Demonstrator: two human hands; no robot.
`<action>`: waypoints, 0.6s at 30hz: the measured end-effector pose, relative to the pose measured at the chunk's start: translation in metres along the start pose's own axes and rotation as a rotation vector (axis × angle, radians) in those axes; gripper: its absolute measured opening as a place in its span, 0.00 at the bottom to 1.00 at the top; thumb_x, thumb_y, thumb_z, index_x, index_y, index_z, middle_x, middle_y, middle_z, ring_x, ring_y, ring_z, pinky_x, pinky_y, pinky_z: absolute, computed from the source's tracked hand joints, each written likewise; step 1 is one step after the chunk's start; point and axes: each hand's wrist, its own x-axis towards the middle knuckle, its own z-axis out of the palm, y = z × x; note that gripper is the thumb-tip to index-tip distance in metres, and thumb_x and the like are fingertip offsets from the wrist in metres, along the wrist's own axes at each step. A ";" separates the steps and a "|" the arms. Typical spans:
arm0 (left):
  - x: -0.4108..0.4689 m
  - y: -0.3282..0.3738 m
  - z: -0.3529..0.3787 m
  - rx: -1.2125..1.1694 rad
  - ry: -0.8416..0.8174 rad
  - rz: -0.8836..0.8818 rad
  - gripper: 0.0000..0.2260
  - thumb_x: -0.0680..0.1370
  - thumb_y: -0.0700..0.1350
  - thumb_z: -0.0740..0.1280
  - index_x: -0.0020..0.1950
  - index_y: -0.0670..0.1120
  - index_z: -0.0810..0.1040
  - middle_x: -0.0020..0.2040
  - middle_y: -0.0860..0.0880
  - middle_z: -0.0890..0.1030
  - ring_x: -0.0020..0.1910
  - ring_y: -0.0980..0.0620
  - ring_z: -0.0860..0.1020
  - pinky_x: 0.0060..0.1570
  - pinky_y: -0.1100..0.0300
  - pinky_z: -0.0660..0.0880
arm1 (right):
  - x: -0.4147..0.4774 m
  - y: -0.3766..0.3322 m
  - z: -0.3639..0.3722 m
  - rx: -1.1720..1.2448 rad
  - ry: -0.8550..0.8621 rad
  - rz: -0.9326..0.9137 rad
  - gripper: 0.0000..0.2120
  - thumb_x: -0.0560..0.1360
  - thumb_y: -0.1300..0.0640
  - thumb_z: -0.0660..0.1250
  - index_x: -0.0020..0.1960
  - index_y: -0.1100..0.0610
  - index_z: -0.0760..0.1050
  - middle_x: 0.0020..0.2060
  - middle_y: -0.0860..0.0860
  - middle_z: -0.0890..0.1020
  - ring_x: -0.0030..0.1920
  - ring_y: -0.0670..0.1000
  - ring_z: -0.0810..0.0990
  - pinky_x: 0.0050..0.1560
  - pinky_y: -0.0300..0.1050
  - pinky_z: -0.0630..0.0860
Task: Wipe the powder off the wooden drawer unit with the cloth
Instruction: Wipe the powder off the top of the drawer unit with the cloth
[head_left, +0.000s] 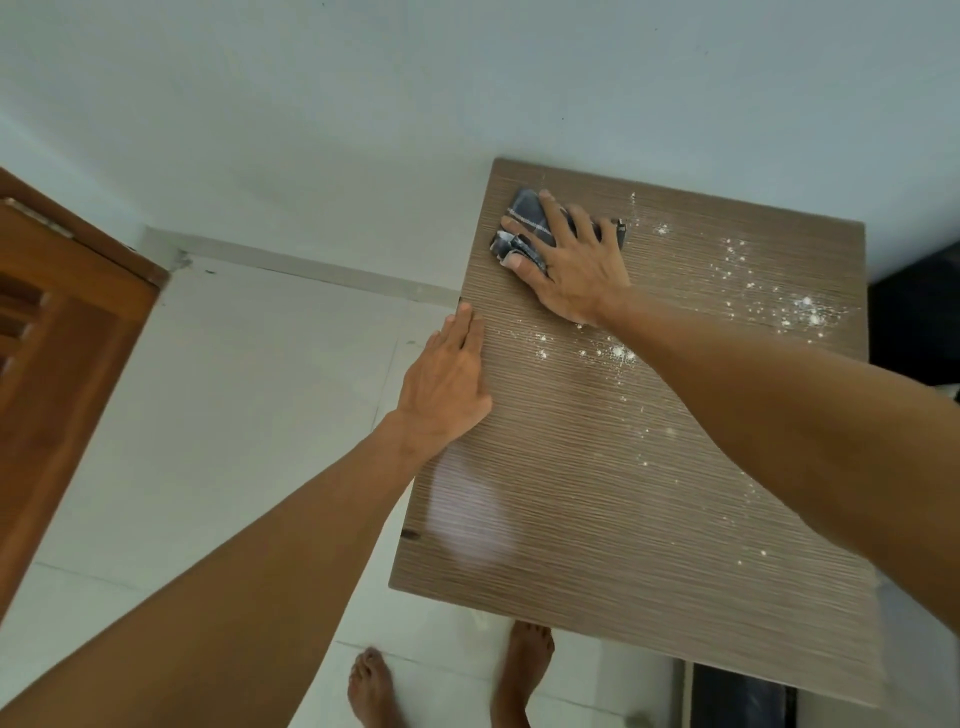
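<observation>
At the far left corner of the wooden drawer unit (597, 493), the right hand (571, 260) presses flat on the dark cloth (524, 218), the left hand (447, 384) lies open at its left edge, and most powder (802, 306) remains unwiped, scattered rightward.

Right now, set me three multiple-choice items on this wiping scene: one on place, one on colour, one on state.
1. Where is the cloth?
A. far left corner of the drawer unit
B. on the floor
C. near edge

2. What colour is the powder?
A. red
B. white
C. black

3. What is the left hand doing?
A. gripping the cloth
B. hanging free
C. lying flat on the unit's left edge

Answers: 1 A, the right hand presses it there; 2 B, white specks dot the top; 3 C, the palm is down.
</observation>
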 end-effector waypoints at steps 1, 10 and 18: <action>0.000 -0.002 -0.003 -0.007 -0.019 0.007 0.32 0.77 0.39 0.61 0.78 0.40 0.51 0.79 0.43 0.51 0.76 0.43 0.57 0.73 0.52 0.60 | -0.007 -0.005 0.002 0.000 0.006 0.001 0.29 0.78 0.31 0.37 0.78 0.36 0.50 0.80 0.54 0.53 0.75 0.58 0.56 0.70 0.61 0.57; -0.002 -0.025 0.003 -0.091 -0.019 0.093 0.37 0.75 0.34 0.62 0.79 0.45 0.47 0.80 0.47 0.50 0.76 0.44 0.59 0.68 0.49 0.67 | -0.072 -0.055 0.015 0.116 -0.014 0.153 0.29 0.77 0.31 0.34 0.77 0.34 0.50 0.80 0.53 0.47 0.78 0.57 0.50 0.74 0.60 0.51; -0.002 -0.039 0.004 -0.045 -0.015 0.168 0.32 0.78 0.32 0.58 0.79 0.42 0.49 0.80 0.46 0.49 0.78 0.47 0.49 0.75 0.50 0.54 | -0.128 -0.089 0.026 0.083 0.020 0.101 0.27 0.80 0.35 0.37 0.77 0.36 0.55 0.79 0.53 0.55 0.76 0.57 0.56 0.71 0.59 0.55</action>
